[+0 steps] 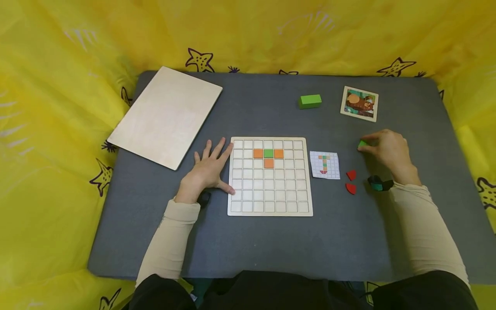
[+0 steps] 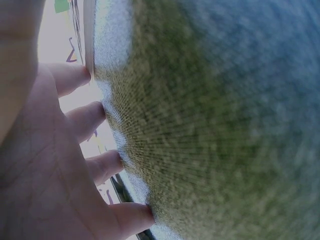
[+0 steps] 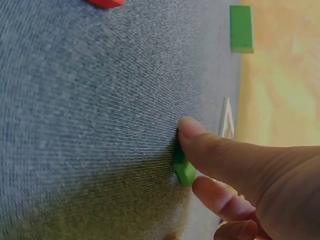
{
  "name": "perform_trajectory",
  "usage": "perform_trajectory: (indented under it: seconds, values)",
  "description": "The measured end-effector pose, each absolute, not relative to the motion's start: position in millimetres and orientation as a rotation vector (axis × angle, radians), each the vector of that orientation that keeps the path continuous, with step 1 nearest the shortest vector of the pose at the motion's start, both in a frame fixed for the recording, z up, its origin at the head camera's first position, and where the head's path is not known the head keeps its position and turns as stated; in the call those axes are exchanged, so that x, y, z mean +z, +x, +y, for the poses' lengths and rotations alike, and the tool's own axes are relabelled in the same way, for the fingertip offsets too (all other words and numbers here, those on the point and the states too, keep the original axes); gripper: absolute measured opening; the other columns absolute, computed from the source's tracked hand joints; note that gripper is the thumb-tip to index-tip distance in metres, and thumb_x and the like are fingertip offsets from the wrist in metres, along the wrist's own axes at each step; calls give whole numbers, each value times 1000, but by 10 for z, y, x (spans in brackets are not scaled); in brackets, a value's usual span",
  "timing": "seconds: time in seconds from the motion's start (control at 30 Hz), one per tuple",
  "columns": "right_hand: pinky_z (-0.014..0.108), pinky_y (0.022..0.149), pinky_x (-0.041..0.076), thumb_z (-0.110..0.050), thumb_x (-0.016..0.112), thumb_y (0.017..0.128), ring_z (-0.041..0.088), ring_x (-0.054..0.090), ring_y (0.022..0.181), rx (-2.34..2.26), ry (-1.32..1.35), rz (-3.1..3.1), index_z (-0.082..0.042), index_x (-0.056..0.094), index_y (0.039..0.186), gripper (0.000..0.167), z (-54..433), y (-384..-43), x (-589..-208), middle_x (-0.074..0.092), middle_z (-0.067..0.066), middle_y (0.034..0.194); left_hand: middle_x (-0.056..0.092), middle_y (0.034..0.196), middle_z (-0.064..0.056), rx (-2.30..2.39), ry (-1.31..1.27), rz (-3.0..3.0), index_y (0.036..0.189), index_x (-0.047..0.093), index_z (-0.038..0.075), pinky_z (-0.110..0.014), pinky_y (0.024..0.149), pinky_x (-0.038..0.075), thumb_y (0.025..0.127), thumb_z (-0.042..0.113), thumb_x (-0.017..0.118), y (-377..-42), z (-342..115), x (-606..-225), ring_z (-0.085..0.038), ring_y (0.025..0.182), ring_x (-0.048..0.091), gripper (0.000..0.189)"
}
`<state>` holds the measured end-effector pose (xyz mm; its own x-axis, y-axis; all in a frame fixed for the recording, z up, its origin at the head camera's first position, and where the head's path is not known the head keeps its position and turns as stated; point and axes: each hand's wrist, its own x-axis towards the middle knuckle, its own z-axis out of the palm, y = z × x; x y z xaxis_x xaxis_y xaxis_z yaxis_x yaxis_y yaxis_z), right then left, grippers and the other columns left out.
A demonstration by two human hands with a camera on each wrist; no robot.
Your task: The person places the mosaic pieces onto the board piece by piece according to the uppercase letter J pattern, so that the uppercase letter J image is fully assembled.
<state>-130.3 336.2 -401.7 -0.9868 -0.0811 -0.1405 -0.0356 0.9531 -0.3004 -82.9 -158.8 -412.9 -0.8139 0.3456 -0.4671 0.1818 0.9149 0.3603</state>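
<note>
My right hand (image 1: 391, 150) pinches a small green tile (image 3: 185, 169) between thumb and fingers, low over the grey cloth at the right. Part of the tile is hidden by the thumb. With fingers spread, my left hand (image 1: 207, 172) lies at the left edge of a white grid board (image 1: 270, 211), its thumb touching the rim. Set in the board's upper squares are a green tile (image 1: 268, 153) and three orange ones, one of them the lower orange tile (image 1: 269, 163). Beside the board lies a paper pattern card (image 1: 324, 171). Two red curved-edge pieces (image 1: 350, 188) sit between card and right hand.
A large pale wooden board (image 1: 166, 116) lies slanted at the back left. Toward the back stand a green block (image 1: 310, 101) and a framed bear picture puzzle (image 1: 360, 104). Yellow patterned fabric (image 1: 248, 34) hangs around the grey table (image 1: 263, 249).
</note>
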Motion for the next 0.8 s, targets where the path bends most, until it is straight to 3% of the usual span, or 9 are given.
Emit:
perform_trajectory:
  seconds: [0.2, 0.33, 0.47, 0.57, 0.7, 0.8]
  values:
    - [66, 86, 46, -32, 79, 91, 59, 59, 110, -454, 11, 2895, 3, 72, 120, 46, 3377, -1339, -3993, 70, 30, 120, -16, 176, -11, 395, 377, 2527, 168, -4, 18, -83, 118, 4, 64, 53, 93, -804, -1602, -4089, -51, 159, -17, 147]
    - [58, 78, 47, -30, 84, 86, 52, 63, 101, -492, 18, 2918, 3, 75, 112, 43, 3375, -1371, -3968, 75, 26, 109, -16, 176, -11, 408, 372, 2527, 168, -4, 18, -83, 118, 3, 64, 52, 94, -815, -1596, -4087, -50, 159, -17, 147]
    - [53, 78, 45, -26, 86, 85, 49, 67, 92, -548, -26, 2940, 2, 79, 102, 34, 3328, -1377, -3940, 78, 24, 94, -17, 175, -10, 406, 373, 2518, 168, -5, 18, -83, 118, 2, 64, 52, 94, -830, -1598, -4096, -50, 159, -19, 147]
    - [40, 75, 45, -24, 86, 85, 32, 69, 74, -586, -59, 2949, 0, 81, 98, 27, 3263, -1382, -3904, 78, 23, 86, -16, 176, -10, 413, 384, 2521, 168, -4, 18, -83, 118, 2, 64, 51, 94, -850, -1592, -4103, -49, 159, -19, 146]
    - [23, 63, 39, -28, 85, 86, -5, 53, 63, -630, -84, 2880, -4, 82, 101, 28, 3101, -1396, -3864, 80, 20, 88, -16, 176, -10, 401, 380, 2513, 168, -4, 19, -82, 119, 1, 64, 52, 94, -859, -1587, -4106, -49, 159, -18, 146]
    - [23, 61, 38, -31, 84, 88, -3, 50, 66, -643, -112, 2813, -5, 82, 103, 30, 2928, -1404, -3858, 80, 18, 92, -16, 176, -11, 397, 378, 2511, 168, -3, 18, -82, 119, 2, 64, 52, 94, -861, -1584, -4115, -50, 159, -18, 146]
